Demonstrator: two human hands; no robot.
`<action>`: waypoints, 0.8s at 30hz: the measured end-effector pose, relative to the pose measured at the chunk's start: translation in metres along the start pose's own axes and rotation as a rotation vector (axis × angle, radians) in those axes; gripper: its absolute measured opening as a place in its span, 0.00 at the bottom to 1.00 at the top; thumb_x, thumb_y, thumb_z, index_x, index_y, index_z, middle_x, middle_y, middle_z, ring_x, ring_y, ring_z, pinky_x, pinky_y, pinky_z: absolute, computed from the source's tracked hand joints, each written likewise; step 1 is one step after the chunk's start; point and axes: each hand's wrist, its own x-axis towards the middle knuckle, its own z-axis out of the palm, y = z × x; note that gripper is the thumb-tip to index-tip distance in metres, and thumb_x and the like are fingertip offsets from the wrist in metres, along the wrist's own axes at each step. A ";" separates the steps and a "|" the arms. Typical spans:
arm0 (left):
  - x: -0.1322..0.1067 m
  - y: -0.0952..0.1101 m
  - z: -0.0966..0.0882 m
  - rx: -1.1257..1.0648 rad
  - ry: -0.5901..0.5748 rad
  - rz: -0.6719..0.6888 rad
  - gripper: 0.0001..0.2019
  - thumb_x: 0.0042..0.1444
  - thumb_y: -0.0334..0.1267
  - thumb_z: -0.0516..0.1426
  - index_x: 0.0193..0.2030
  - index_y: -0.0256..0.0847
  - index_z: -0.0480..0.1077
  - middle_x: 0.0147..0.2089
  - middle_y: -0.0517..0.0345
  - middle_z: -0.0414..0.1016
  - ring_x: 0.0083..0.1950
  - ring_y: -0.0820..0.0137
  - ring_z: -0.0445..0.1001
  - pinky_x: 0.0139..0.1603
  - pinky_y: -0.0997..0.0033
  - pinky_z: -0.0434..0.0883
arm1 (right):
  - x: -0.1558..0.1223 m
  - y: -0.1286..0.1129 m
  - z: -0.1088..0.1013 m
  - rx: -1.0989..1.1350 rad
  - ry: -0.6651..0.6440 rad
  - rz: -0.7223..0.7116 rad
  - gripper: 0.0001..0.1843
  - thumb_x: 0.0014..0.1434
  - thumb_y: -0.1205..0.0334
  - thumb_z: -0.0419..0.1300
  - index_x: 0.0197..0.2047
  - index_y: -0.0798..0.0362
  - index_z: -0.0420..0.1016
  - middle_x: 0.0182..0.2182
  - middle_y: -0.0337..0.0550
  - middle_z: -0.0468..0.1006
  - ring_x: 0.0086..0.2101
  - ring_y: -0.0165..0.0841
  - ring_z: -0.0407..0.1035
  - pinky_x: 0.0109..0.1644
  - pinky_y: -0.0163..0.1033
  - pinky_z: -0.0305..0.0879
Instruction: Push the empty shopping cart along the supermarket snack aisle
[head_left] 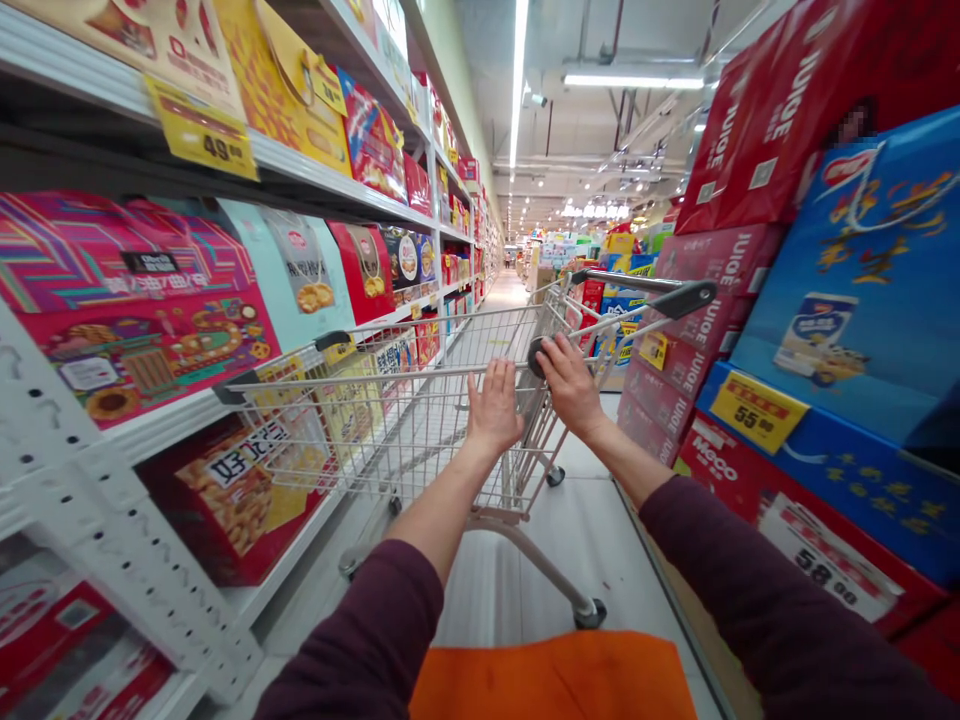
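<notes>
At 12 o'clock, the left hand [493, 408], fingers [495, 380] spread flat, and the right hand [570, 385], curled, rest on a wire shopping cart [390, 375]; boxed snacks [135, 290] fill a shelf [315, 180] at 10 o'clock.

Left hand [493, 408], right hand [571, 385], shopping cart [375, 372], supermarket aisle [510, 290]

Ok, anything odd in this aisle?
Nothing stands out. The wire shopping cart under the left hand and right hand looks undamaged, and the shelf boxes sit in order; the slanting lines look like wide-lens bending.
</notes>
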 end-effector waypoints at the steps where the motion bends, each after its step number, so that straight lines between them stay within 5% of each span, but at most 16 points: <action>1: 0.000 0.000 0.000 0.001 0.001 0.002 0.40 0.51 0.34 0.55 0.71 0.30 0.45 0.74 0.42 0.47 0.75 0.57 0.44 0.72 0.42 0.44 | -0.007 -0.005 0.004 -0.004 -0.026 -0.014 0.22 0.66 0.72 0.47 0.58 0.52 0.71 0.59 0.51 0.72 0.66 0.38 0.52 0.67 0.56 0.56; 7: -0.001 -0.003 -0.002 0.004 0.005 0.005 0.39 0.51 0.34 0.54 0.71 0.30 0.47 0.74 0.42 0.49 0.74 0.57 0.46 0.72 0.42 0.45 | -0.015 -0.013 0.009 -0.057 -0.041 -0.086 0.21 0.66 0.72 0.45 0.55 0.54 0.74 0.57 0.51 0.73 0.64 0.39 0.57 0.65 0.55 0.61; 12: 0.000 -0.002 -0.002 0.011 0.037 -0.006 0.38 0.51 0.33 0.53 0.70 0.30 0.49 0.73 0.40 0.51 0.74 0.56 0.47 0.72 0.41 0.45 | 0.021 0.021 -0.024 -0.100 0.055 -0.026 0.21 0.67 0.70 0.45 0.55 0.53 0.74 0.57 0.51 0.74 0.65 0.39 0.55 0.66 0.56 0.59; 17: 0.013 0.024 -0.010 -0.034 -0.005 0.087 0.39 0.51 0.34 0.53 0.70 0.30 0.47 0.73 0.41 0.51 0.74 0.57 0.46 0.72 0.40 0.43 | 0.031 0.047 -0.052 -0.176 0.150 0.086 0.21 0.65 0.70 0.45 0.56 0.55 0.72 0.58 0.53 0.72 0.66 0.40 0.53 0.67 0.58 0.57; 24: 0.025 0.051 -0.014 -0.074 -0.018 0.044 0.37 0.51 0.34 0.53 0.69 0.27 0.50 0.71 0.39 0.55 0.72 0.56 0.50 0.72 0.41 0.45 | 0.029 0.016 -0.022 -0.156 0.019 0.036 0.21 0.65 0.70 0.45 0.56 0.56 0.73 0.59 0.55 0.71 0.66 0.42 0.53 0.65 0.59 0.58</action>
